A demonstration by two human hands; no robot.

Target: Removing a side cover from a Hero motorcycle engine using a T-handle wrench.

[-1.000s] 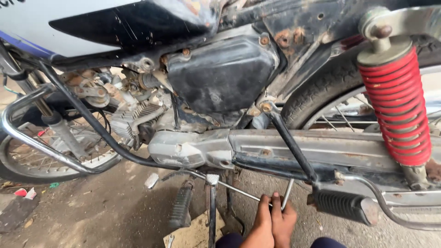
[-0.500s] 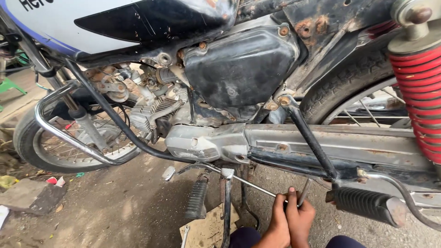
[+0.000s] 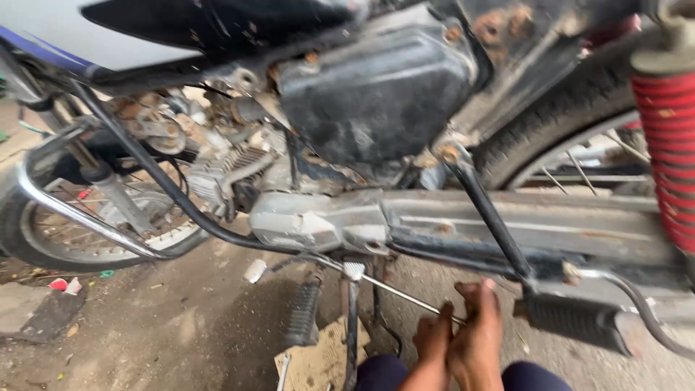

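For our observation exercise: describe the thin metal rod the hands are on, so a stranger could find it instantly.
Start at the motorcycle's long grey chain cover running toward the rear wheel. Just beneath it, the thin metal rod slants down to the two hands between the footpegs. Unlike the thick black tubes nearby, it is slim, straight and shiny silver.

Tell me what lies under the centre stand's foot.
A torn piece of brown cardboard lies on the ground under the centre stand. Both hands, left hand and right hand, cover the thin metal rod's lower end.
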